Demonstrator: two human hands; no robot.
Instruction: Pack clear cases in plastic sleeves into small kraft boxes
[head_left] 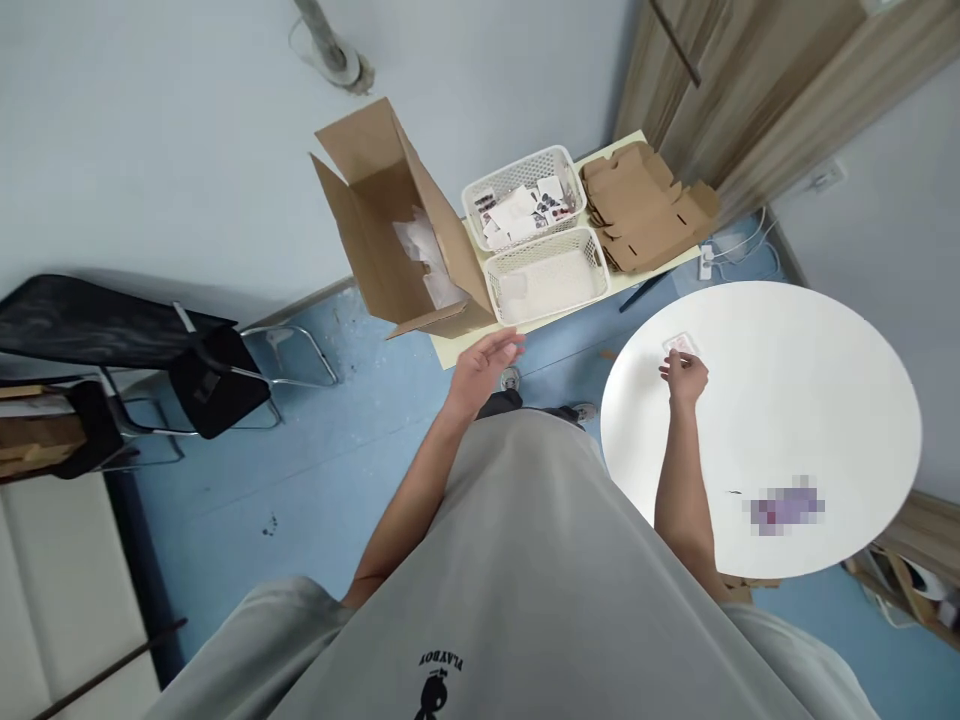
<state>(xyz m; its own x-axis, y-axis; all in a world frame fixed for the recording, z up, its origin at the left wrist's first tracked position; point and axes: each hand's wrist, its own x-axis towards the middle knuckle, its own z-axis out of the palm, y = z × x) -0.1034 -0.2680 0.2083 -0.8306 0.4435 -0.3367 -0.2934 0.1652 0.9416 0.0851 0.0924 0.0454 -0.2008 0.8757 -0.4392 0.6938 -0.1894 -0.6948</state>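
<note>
My right hand (686,382) is over the left part of a round white table (810,400). Its thumb and fingertips are closed on the near edge of a small clear packet (680,343) with reddish print. My left hand (480,372) hangs beside the front edge of a pale narrow table (452,352), fingers stretched out and holding nothing. Close beyond it stands a white plastic basket (551,308) with what looks like a thin clear sheet inside. Behind that, a second white basket (471,190) holds several white cards and small packets with dark and red items.
An open cardboard box (365,240) with white film inside stands at the narrow table's left. Flattened cardboard (637,205) lies at its right end. A blurred purple object (787,508) is on the round table. Black chairs (214,385) stand along the wall at left.
</note>
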